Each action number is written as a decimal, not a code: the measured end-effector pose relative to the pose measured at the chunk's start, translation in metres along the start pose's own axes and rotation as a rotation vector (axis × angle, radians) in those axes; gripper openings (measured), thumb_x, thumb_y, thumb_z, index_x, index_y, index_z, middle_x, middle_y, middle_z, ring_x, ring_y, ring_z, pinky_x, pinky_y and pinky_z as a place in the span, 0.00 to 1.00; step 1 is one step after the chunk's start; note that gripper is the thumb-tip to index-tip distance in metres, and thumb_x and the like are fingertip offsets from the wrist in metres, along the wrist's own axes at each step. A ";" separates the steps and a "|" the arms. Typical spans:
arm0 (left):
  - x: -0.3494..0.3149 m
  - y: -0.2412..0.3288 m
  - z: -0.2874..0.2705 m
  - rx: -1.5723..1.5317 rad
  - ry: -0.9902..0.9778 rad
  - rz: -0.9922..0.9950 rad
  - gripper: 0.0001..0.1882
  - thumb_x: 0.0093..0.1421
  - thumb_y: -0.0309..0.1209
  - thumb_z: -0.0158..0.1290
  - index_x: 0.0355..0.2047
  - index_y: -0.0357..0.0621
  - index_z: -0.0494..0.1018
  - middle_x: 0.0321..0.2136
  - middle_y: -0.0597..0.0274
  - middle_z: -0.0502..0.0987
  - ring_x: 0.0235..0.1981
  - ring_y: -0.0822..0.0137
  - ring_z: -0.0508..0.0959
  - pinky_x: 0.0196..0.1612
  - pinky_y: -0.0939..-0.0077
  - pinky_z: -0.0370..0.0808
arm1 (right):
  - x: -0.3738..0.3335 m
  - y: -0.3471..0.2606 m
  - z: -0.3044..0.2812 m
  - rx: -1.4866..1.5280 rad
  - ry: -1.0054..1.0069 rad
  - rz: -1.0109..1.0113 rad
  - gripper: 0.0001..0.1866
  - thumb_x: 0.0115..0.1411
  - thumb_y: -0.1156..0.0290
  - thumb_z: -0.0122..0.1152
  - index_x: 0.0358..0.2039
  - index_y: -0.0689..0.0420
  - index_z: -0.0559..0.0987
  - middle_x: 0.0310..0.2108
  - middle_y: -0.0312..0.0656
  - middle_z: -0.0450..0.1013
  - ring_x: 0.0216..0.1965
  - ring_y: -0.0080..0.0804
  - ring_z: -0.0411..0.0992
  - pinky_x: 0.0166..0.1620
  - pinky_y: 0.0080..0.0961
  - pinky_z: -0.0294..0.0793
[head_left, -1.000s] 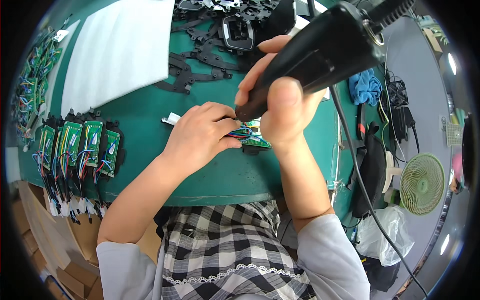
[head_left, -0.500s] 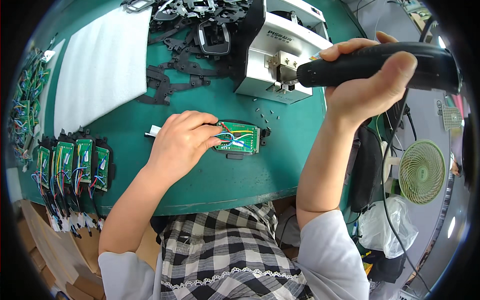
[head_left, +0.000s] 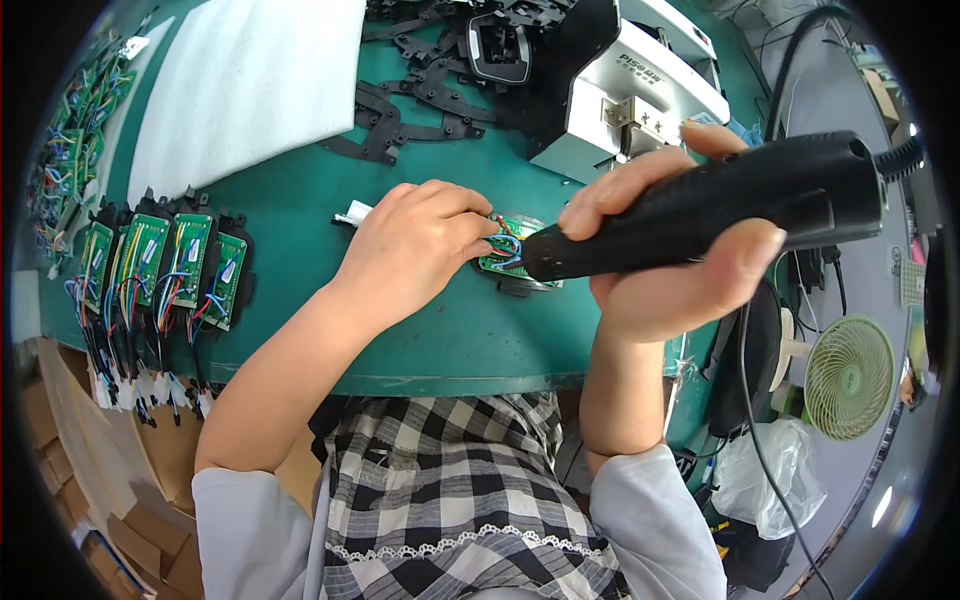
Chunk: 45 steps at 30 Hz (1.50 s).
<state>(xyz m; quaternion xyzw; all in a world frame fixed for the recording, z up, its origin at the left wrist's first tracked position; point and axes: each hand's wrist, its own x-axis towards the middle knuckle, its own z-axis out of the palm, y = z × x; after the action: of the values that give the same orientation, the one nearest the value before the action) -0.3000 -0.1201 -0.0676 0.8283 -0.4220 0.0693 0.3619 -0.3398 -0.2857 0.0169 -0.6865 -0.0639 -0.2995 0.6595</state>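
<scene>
On the green table, a green circuit board with coloured wires sits on a black plastic part, partly hidden by the tool. Bent fingers of my left hand press at the board's left end, by the wires. My right hand is wrapped round a black corded electric screwdriver. The screwdriver's front end points left and reaches over the board. Its tip is too small to tell whether it touches or carries a screw. A white connector sticks out to the left of my left hand.
A silver screw feeder stands behind the tool. Black plastic frames lie at the back beside a white foam sheet. Several wired boards stand at the left, with more boards beyond. A green fan is at the right.
My right hand has brought the screwdriver from the screw feeder down and left to the board. My left hand stays at the board's left end. The whole view has shifted.
</scene>
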 end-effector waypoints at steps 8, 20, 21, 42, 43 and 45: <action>0.000 0.000 0.001 0.003 -0.008 -0.029 0.07 0.50 0.30 0.60 0.30 0.45 0.79 0.35 0.70 0.77 0.41 0.67 0.76 0.43 0.70 0.69 | -0.003 0.013 0.013 -0.092 -0.101 -0.032 0.43 0.55 0.32 0.48 0.45 0.66 0.61 0.19 0.46 0.69 0.15 0.35 0.70 0.20 0.27 0.73; 0.000 0.004 0.000 0.016 -0.048 -0.095 0.04 0.50 0.28 0.58 0.28 0.45 0.78 0.34 0.70 0.77 0.38 0.66 0.75 0.41 0.71 0.71 | -0.014 0.009 0.031 -0.073 -0.125 -0.031 0.48 0.50 0.24 0.46 0.42 0.66 0.63 0.16 0.41 0.69 0.14 0.28 0.70 0.19 0.20 0.70; 0.001 0.003 0.000 0.023 -0.052 -0.084 0.05 0.50 0.28 0.58 0.29 0.44 0.78 0.34 0.70 0.77 0.39 0.66 0.75 0.41 0.70 0.71 | -0.014 0.010 0.028 -0.078 -0.146 -0.021 0.48 0.51 0.25 0.45 0.43 0.65 0.63 0.16 0.42 0.69 0.14 0.29 0.69 0.19 0.21 0.70; -0.108 0.000 -0.207 0.895 0.395 -0.798 0.25 0.49 0.40 0.62 0.46 0.43 0.74 0.42 0.55 0.75 0.47 0.53 0.72 0.51 0.63 0.68 | -0.036 0.068 -0.140 -0.619 0.424 0.370 0.45 0.57 0.77 0.59 0.68 0.52 0.43 0.47 0.47 0.68 0.37 0.31 0.71 0.42 0.27 0.70; -0.124 -0.007 -0.220 0.951 0.277 -0.918 0.25 0.51 0.43 0.60 0.47 0.42 0.73 0.43 0.54 0.75 0.48 0.52 0.72 0.51 0.63 0.68 | -0.036 0.070 -0.141 -0.704 0.397 0.354 0.45 0.57 0.77 0.59 0.68 0.52 0.42 0.47 0.47 0.68 0.37 0.31 0.70 0.43 0.26 0.69; -0.147 -0.021 -0.216 0.918 0.273 -0.936 0.26 0.53 0.45 0.58 0.48 0.42 0.73 0.45 0.53 0.75 0.49 0.53 0.72 0.52 0.63 0.67 | -0.034 0.076 -0.144 -0.698 0.320 0.365 0.45 0.56 0.76 0.60 0.68 0.52 0.44 0.40 0.42 0.69 0.36 0.28 0.68 0.42 0.25 0.67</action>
<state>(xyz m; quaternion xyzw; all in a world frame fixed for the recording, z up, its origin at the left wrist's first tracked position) -0.3361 0.1254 0.0165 0.9777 0.1037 0.1819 0.0150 -0.3772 -0.4203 -0.0732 -0.8135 0.2673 -0.2843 0.4312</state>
